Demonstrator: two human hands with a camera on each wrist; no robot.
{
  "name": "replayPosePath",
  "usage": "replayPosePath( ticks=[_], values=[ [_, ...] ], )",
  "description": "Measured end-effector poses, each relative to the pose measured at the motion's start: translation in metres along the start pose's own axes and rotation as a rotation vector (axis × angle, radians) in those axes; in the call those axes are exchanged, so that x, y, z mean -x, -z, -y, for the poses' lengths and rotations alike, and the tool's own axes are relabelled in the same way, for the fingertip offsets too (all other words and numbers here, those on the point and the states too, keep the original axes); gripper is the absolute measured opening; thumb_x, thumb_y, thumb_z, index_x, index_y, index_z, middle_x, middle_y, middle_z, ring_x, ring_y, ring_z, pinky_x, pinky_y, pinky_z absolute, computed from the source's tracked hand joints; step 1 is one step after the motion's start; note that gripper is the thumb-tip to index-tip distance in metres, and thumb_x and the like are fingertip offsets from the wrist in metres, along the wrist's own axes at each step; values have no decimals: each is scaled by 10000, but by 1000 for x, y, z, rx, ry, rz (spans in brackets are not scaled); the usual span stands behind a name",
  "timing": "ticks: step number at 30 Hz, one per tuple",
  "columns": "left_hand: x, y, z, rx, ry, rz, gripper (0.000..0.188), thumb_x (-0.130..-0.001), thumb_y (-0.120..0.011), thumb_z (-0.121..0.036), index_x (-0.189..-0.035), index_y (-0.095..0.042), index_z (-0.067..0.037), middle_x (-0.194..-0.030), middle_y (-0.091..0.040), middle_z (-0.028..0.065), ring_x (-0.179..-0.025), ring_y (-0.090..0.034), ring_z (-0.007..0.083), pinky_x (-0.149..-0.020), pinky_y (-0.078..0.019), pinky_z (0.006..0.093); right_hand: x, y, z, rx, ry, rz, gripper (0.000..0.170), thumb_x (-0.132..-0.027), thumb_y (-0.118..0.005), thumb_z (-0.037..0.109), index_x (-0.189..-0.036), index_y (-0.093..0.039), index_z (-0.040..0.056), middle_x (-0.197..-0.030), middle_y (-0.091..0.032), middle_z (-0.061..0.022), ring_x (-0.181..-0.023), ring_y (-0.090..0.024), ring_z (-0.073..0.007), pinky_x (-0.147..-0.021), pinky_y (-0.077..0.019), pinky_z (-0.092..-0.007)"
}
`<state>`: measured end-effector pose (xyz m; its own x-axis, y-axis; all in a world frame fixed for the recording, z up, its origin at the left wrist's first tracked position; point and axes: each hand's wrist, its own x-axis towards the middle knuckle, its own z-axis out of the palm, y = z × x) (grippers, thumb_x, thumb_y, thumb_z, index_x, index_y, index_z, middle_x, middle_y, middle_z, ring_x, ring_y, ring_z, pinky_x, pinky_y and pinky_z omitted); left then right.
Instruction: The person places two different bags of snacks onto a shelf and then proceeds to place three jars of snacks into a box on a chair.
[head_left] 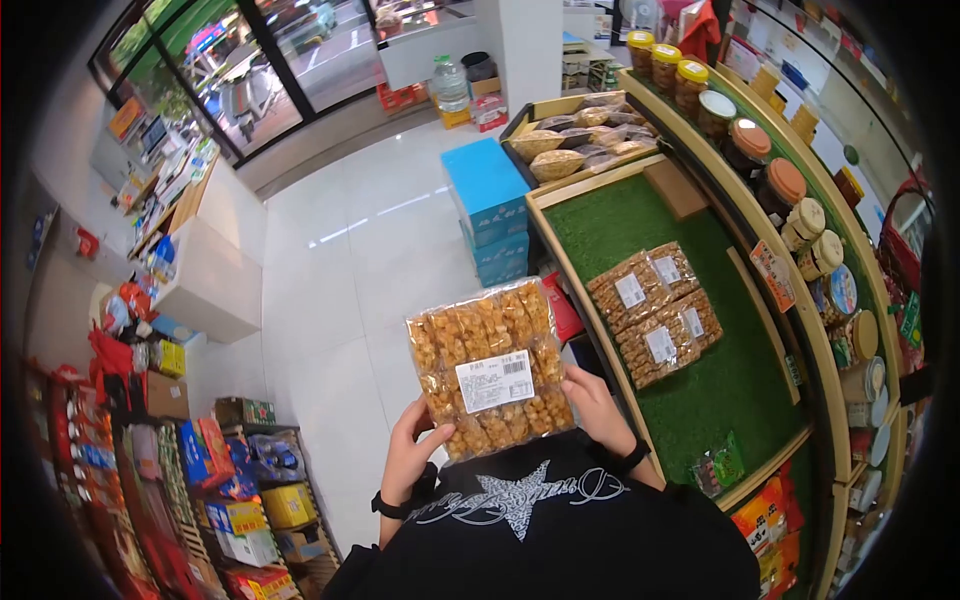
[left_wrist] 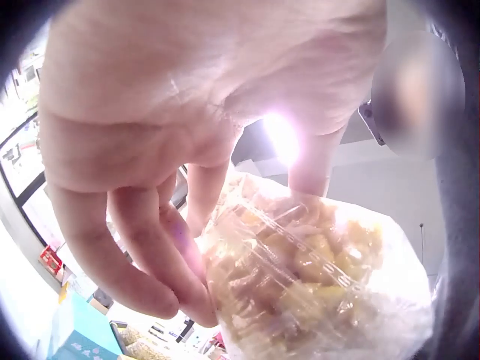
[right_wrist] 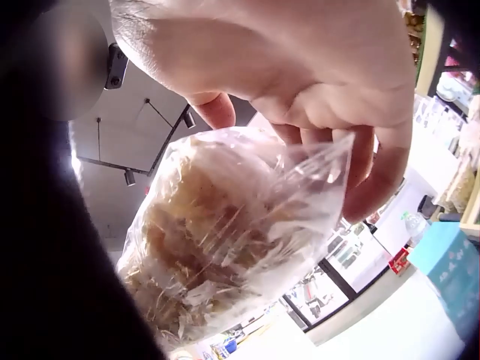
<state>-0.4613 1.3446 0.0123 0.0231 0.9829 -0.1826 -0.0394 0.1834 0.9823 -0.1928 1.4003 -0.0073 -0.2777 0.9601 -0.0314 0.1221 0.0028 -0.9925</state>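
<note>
A clear plastic pack of golden-brown snack pieces (head_left: 489, 434) is held up in front of the person's chest, its white label facing the head camera. My left hand (head_left: 408, 450) grips its lower left edge, thumb on the front. At the right edge, my right hand (head_left: 600, 412) holds the pack with the thumb in front and the fingers behind. In the left wrist view the fingers (left_wrist: 142, 247) curl behind the crinkled wrapper. The right wrist view shows the wrapper's clear corner (right_wrist: 319, 180) against the right fingers.
To the right, a green-lined display bin (head_left: 600, 220) holds several labelled nut-bar packs (head_left: 650, 315). Blue boxes (head_left: 487, 195) stand beside it. Jars (head_left: 748, 145) line the shelf behind. Boxed goods (head_left: 240, 530) fill the lower left shelves, and a white counter (head_left: 205, 275) stands at left.
</note>
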Motion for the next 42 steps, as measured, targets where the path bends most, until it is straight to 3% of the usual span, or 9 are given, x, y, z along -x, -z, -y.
replayPosePath(
  ticks=[10, 19, 26, 28, 29, 32, 34, 37, 42],
  values=[
    [-129, -68, -31, -172, -37, 179, 580, -761, -666, -138, -1269, -434, 20, -1045, -570, 92, -893, -570, 161, -836, -436, 295, -64, 96, -6, -66, 30, -198, 248, -860, -448, 152, -986, -503, -55, -778, -520, -131, -752, -502, -183, -697, -399, -306],
    [-223, -90, -50, -315, 18, 423, 541, -752, -674, -146, -1220, -473, 36, -1061, -584, 112, -906, -577, 177, -837, -438, 303, -76, 121, -16, -26, -217, -349, 338, -881, -439, 209, -1097, -522, -38, -932, -587, -170, -868, -558, -249, -783, -413, -330],
    [-330, -126, -48, -299, 38, 739, 518, -767, -665, -137, -1214, -471, 37, -1053, -589, 111, -946, -570, 177, -853, -429, 298, -101, 129, -28, -95, -310, -696, 331, -888, -445, 211, -1087, -526, -42, -960, -564, -162, -924, -534, -250, -811, -398, -327],
    [-366, -129, -48, -332, 51, 831, 524, -771, -666, -138, -1224, -464, 31, -1064, -574, 105, -957, -563, 178, -858, -427, 298, -116, 130, -35, 158, -250, -767, 318, -899, -446, 206, -1081, -531, -40, -1008, -539, -156, -986, -505, -240, -836, -381, -320],
    [-387, -133, -49, -354, 61, 876, 531, -774, -667, -138, -1233, -456, 26, -1075, -560, 99, -967, -555, 178, -864, -424, 298, -129, 128, -32, 106, -249, -826, 289, -913, -419, 169, -1055, -516, -64, -963, -486, -85, -921, -472, -170, -820, -361, -266],
    [-448, -140, -40, -292, 144, 970, 533, -777, -670, -143, -1236, -452, 17, -1095, -497, 85, -1003, -520, 173, -874, -417, 292, -166, 122, -40, -95, -281, -997, 322, -912, -451, 201, -1113, -529, -38, -1036, -533, -136, -1002, -501, -235, -883, -372, -311],
    [-486, -150, -34, -388, 42, 983, 515, -774, -668, -128, -1224, -462, 12, -1090, -437, 75, -1012, -488, 166, -872, -415, 289, -196, 118, -67, -180, -220, -1116, 379, -915, -454, 202, -1217, -451, -28, -1083, -531, -133, -998, -518, -225, -904, -373, -308],
    [-546, -172, -8, -334, 276, 1028, 467, -766, -642, -72, -1192, -477, 24, -998, -462, 57, -948, -491, 153, -850, -409, 269, -237, 124, -93, -343, -329, -1043, 565, -895, -478, 227, -1353, -244, -7, -1213, -493, -202, -1095, -503, -277, -924, -373, -324],
    [-625, -234, 41, -356, 380, 1208, 375, -794, -526, -11, -1168, -500, -2, -825, -554, -9, -824, -520, 108, -765, -400, 218, -297, 160, -150, -70, -596, -1110, 666, -841, -531, 314, -1345, -251, -20, -1229, -462, -254, -1147, -453, -364, -943, -363, -383]
  ],
)
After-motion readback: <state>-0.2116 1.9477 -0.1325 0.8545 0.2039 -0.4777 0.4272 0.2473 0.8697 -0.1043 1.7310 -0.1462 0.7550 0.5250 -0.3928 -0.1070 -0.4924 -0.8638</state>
